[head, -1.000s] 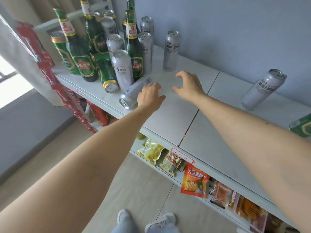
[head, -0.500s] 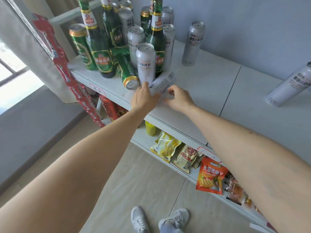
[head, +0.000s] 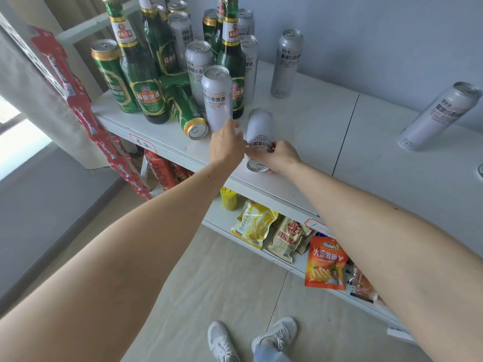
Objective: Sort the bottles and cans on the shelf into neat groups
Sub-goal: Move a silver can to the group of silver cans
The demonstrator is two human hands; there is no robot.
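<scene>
Step in hand: I am dealing with the silver can point(head: 258, 137) that lies on its side at the front edge of the shelf point(head: 308, 131), its top end toward me.
Right hand point(head: 278, 156): it is curled over the near end of the fallen can, fingers wrapped round the body just above the rim, so I can tip it upright; I judge the hold light but closed.
Left hand point(head: 226, 146): fingers loosely bent, touching the left flank of the same can. Whether it grips or only steadies, I cannot tell; it seems there to stop the can rolling.
Just beyond my left hand: an upright silver can point(head: 217, 96) and, to its left, a green can point(head: 187, 112) also lying on its side, top facing me.
Further beyond: a mixed crowd of green bottles point(head: 142, 74), one upright green can point(head: 112, 77) and more silver cans, not yet separated.
Beyond my right hand: a lone silver can point(head: 286, 62) standing near the wall.
Far to the right: another silver can point(head: 441, 116), well apart.
Judgement: the sorting has barely started.
</scene>
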